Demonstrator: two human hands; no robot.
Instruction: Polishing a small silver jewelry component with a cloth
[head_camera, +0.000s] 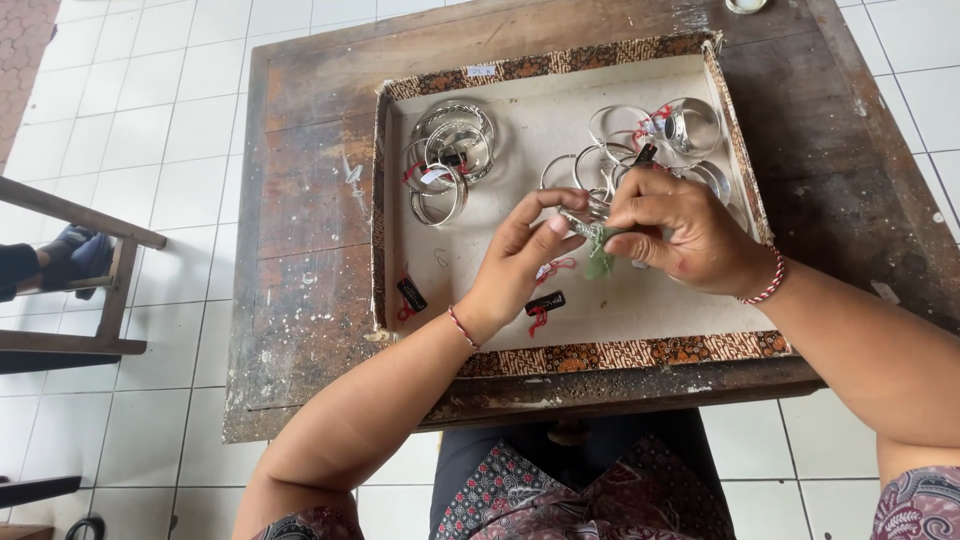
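My left hand (520, 262) pinches a thin silver bangle (583, 222) over the middle of a shallow tray (560, 68) with a patterned rim. My right hand (685, 228) meets it from the right, its fingers closed on a small green cloth (600, 262) pressed against the bangle. A pile of silver bangles (450, 160) with tags lies in the tray's far left corner. More silver bangles (660, 135) lie at the far right, just beyond my right hand. Two small black tags with red strings (543, 303) lie loose on the tray's pale floor.
The tray sits on a worn dark wooden table (300, 230) over a white tiled floor (150, 110). A wooden bench (90, 290) stands at the left, with another person's foot in a dark sandal (70, 255) resting on it. A small round object (745, 5) sits at the table's far edge.
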